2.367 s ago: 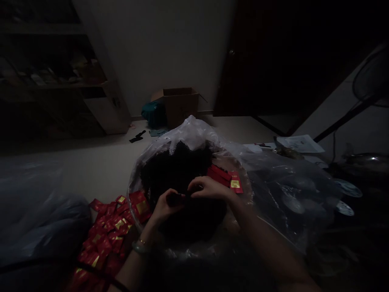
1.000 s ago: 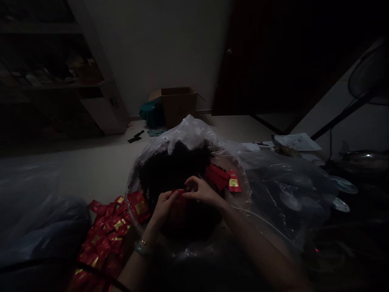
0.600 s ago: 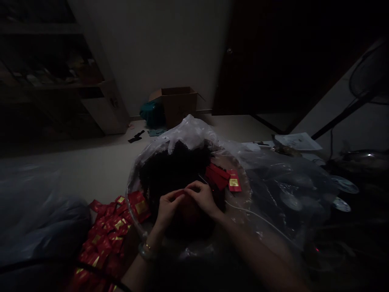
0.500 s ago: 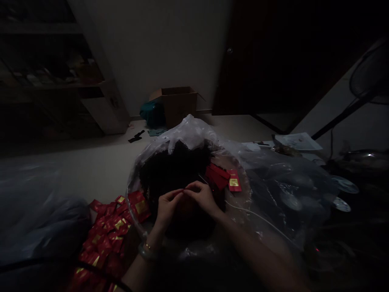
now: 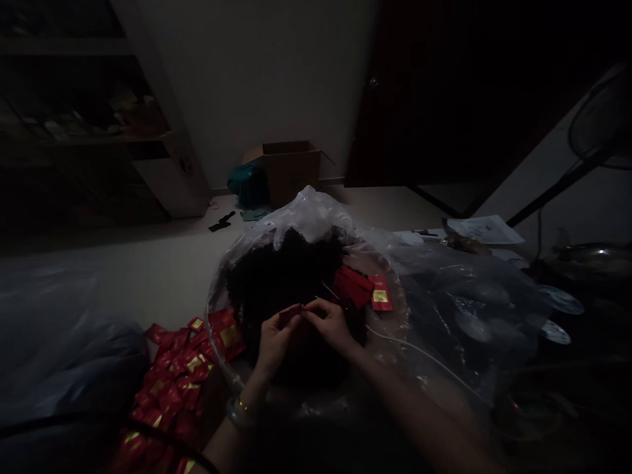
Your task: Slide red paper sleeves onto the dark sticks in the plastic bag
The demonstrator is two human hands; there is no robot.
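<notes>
Over the rounded heap of loose black bits (image 5: 286,266), our left hand (image 5: 272,337) and right hand (image 5: 332,322), nearly closed, pinch a thin red packet (image 5: 289,315), wrists angled inward.

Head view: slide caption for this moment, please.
Left hand and right hand pinch a red packet over a dark heap bordered by clear plastic, with a pile of red packets at left.

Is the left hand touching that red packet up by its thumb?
Touching. The head view shows the left hand with the red packet between its thumb and fingers.
</notes>
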